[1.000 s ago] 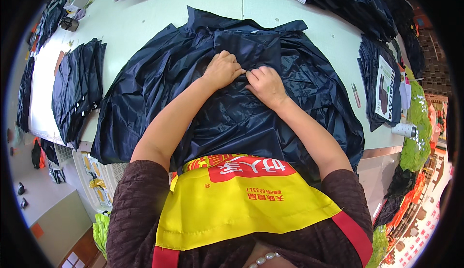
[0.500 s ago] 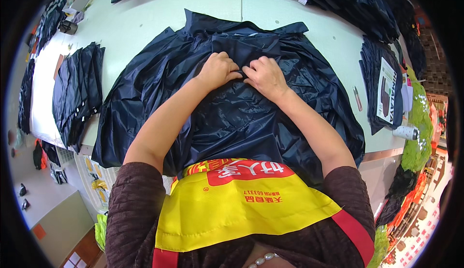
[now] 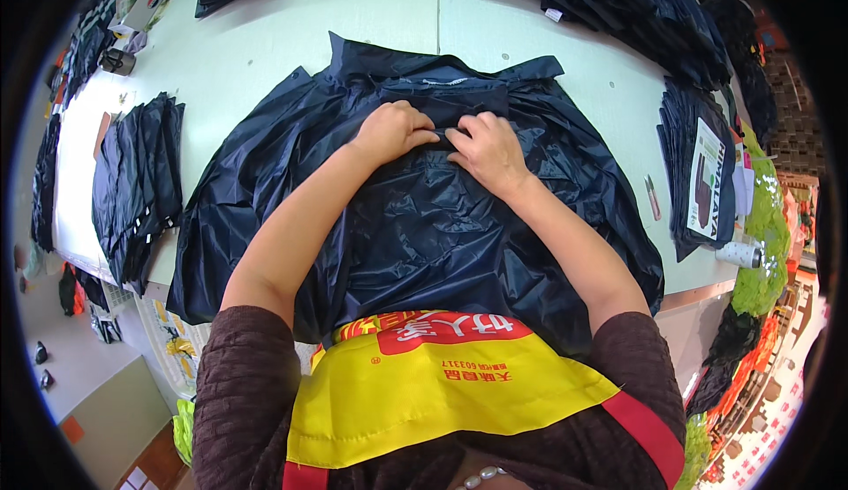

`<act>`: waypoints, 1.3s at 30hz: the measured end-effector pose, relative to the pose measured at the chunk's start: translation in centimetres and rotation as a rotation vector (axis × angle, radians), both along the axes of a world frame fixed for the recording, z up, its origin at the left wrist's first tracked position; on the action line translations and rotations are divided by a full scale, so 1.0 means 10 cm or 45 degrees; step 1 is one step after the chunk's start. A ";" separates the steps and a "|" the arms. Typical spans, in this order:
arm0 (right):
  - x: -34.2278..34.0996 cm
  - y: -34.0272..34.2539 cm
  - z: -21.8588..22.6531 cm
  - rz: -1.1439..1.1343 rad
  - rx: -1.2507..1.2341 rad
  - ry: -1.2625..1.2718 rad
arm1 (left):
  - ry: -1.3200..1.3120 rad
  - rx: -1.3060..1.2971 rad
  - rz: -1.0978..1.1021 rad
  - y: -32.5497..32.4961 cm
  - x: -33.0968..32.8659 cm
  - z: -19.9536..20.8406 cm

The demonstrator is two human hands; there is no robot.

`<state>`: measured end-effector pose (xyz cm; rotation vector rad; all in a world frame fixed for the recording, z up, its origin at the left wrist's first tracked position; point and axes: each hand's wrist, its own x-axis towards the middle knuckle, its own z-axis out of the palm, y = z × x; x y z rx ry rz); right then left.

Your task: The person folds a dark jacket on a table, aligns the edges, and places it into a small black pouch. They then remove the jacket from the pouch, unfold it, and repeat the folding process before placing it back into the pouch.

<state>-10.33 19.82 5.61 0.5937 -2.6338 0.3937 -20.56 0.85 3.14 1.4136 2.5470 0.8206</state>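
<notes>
A dark navy, shiny raincoat-like jacket [image 3: 424, 234] lies spread on the pale table, its collar at the far side and its lower part reaching my yellow apron. Both hands work at its upper middle, just below the collar. My left hand [image 3: 395, 132] is closed, thumb and fingers pinching a fold of the fabric. Close beside it, my right hand [image 3: 488, 150] pinches the same fold, with a small gap between the two hands. The fingertips are partly hidden by the fingers and cloth.
Folded dark garments [image 3: 137, 185] lie at the left, and another stack [image 3: 680, 163] with a printed card stands at the right. Small thread snips [image 3: 653, 197] lie near that stack. A white spool [image 3: 740, 253] sits at the right edge. More dark garments [image 3: 636, 13] line the far side.
The hands stay pinched on the jacket's fold and have moved slightly apart. The jacket and table sit a little lower in the picture.
</notes>
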 end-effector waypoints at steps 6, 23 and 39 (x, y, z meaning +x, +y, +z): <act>-0.24 0.19 -0.31 -0.067 -0.239 -0.375 | 0.330 -0.062 0.139 0.16 -0.05 -0.01; -0.75 0.37 -0.14 -0.057 -0.051 -0.587 | 0.602 0.146 0.270 0.33 -0.11 0.05; -1.79 0.30 -0.25 0.172 0.151 -0.129 | 0.687 0.330 0.497 0.68 -0.30 -0.21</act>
